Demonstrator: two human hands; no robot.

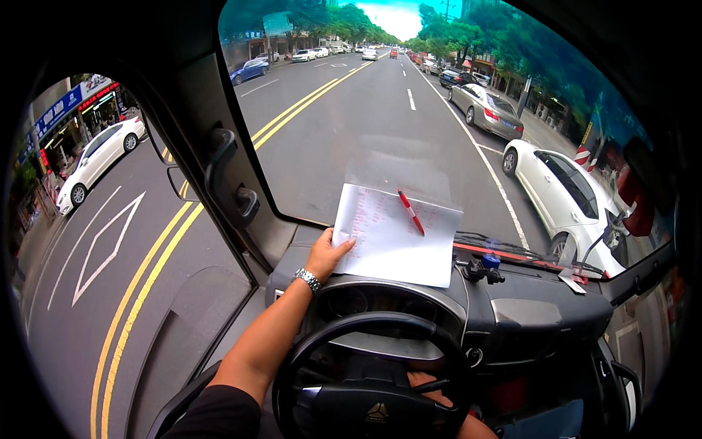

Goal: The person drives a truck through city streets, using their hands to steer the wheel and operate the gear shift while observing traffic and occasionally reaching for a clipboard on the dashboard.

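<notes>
My left hand (327, 254) grips the left edge of a stack of white paper (398, 256) lying on the dashboard top, the thumb over the sheet. Faint red writing covers the paper's upper part. A red pen (412, 212) rests at a slant on it. A metal-band watch (308, 279) circles my left wrist. Below the paper is the black steering wheel (373, 320). My right hand (439, 398) is seen through the wheel's right opening, beside a dark stalk (431, 385) on the column. Its fingers are mostly hidden, so its grip cannot be made out.
An instrument cluster (376, 301) sits behind the wheel. Right of the paper, a small blue-topped item (491, 261) stands on the dashboard (537, 311). Grab handles (221, 164) line the left pillar. Outside, parked cars (563, 186) flank the road on the right; a white car (101, 157) is at left.
</notes>
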